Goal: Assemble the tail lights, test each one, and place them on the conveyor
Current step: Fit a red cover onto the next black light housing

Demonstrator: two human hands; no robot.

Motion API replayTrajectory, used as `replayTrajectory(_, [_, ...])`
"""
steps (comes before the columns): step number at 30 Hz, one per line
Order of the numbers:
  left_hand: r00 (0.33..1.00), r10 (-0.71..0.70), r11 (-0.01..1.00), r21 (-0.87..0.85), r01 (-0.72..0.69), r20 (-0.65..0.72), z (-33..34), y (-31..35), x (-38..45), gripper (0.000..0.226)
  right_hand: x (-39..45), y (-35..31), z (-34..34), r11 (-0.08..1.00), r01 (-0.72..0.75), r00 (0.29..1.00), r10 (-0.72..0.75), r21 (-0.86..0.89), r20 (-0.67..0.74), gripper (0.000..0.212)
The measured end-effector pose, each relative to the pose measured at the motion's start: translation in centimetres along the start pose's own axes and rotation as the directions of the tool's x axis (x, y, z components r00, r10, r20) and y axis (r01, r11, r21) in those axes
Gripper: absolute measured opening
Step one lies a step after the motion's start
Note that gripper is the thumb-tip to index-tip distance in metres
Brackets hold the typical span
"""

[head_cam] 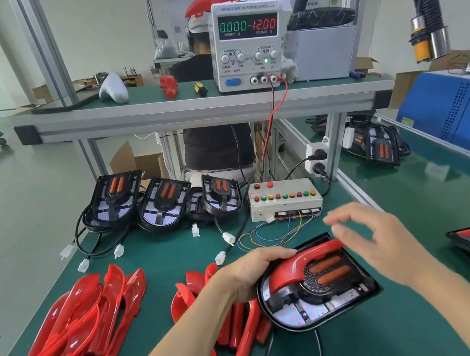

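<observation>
On the green table (135, 253), near its front edge, the black tail light housing (321, 293) sits tilted with a red lens strip (298, 263) laid across its top. The strip looks only partly seated, I judge; if I let go early it could spring out or slide off toward the loose red lenses (75, 320) at the front left. My left hand (251, 276) grips the housing's left edge, thumb on the strip. My right hand (370, 236) hovers over the housing, fingers spread and relaxed, blurred, holding nothing.
</observation>
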State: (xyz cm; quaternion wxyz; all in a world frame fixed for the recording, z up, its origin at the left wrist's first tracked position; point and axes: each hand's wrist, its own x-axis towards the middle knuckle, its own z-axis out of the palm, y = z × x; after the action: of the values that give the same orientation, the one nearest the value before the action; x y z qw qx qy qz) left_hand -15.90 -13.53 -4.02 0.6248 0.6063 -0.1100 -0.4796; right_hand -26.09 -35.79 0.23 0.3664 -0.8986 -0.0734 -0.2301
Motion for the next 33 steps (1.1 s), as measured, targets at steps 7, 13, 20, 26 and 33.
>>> replayTrajectory(7, [0.996,-0.079,0.993,0.095,0.075,0.041,0.3,0.5,0.1,0.088,-1.0,1.4,-0.6,0.975,0.06,0.954,0.007,-0.213,0.299,0.022])
replayTrajectory(13, [0.991,-0.087,0.994,0.08,0.079,0.105,0.0,0.8,0.1,0.107,-0.9,0.8,-0.3,1.0,-0.002,0.97,0.005,-0.014,0.243,0.022])
replayTrajectory(20, [0.989,-0.086,0.99,0.12,0.071,0.118,0.5,0.8,-0.2,0.102,-1.1,0.8,0.2,0.996,0.001,0.962,0.022,-0.085,0.274,0.028])
replayTrajectory(26, [0.989,-0.041,0.985,0.173,0.016,0.14,1.1,0.6,-1.1,0.042,-1.3,0.8,0.3,0.987,0.051,0.948,0.0,-0.151,0.317,0.032])
replayTrajectory(33, [0.989,0.005,0.964,0.264,-0.044,0.146,0.9,0.6,-1.7,0.025,-1.2,1.4,0.2,0.994,-0.029,0.941,0.062,-0.103,0.334,0.035])
